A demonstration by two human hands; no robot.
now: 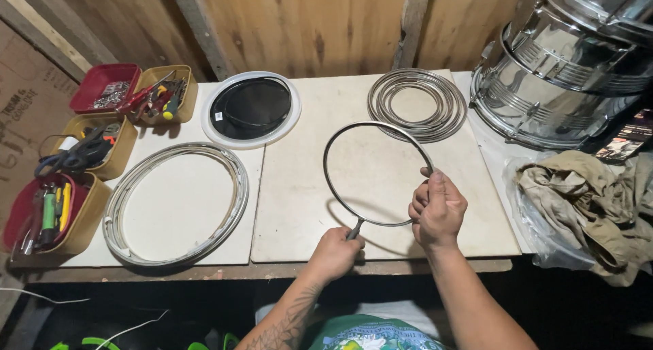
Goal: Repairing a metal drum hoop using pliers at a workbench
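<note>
Head view. Item: thin metal hoop (378,174), held above the near edge of the table (299,207), tilted up, its flat face toward the person. Right hand (437,209) grip closed on its right rim; left hand (335,253) grip closed on the lower rim. Far, just beyond: stack of metal rings (417,104). Far left: black drumhead (251,109) with white rim. Left: large chrome hoop (175,202), lying flat. Left edge: tool trays (95,207). Right: chrome drum shells (564,71), crumpled cloth (592,200). Bare board lies under the hoop.
</note>
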